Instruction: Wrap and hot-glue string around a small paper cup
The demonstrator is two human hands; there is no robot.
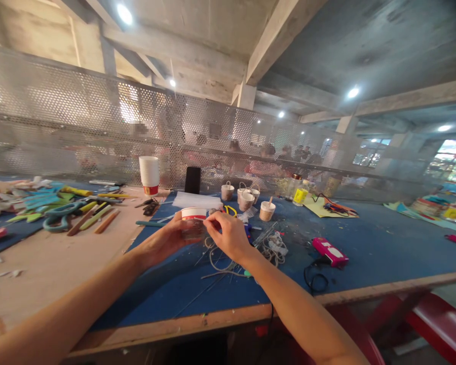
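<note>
My left hand (166, 240) grips a small paper cup (193, 219) with a white rim and a red band, held just above the blue mat (383, 248). My right hand (228, 234) touches the cup's right side at the rim, fingers pinched together; whether they hold something thin I cannot tell. Under my hands lie loops of thin cord (218, 261) and wires. Several small rope-wrapped cups with handles (246, 199) stand farther back on the mat.
A stack of white paper cups (149, 175) and a black phone (192, 179) stand at the back. Scissors (63, 213), sticks and blue foam pieces lie at left. A pink glue gun (330, 252) with black cable lies right. A perforated metal screen (79, 121) closes the far edge, people behind it.
</note>
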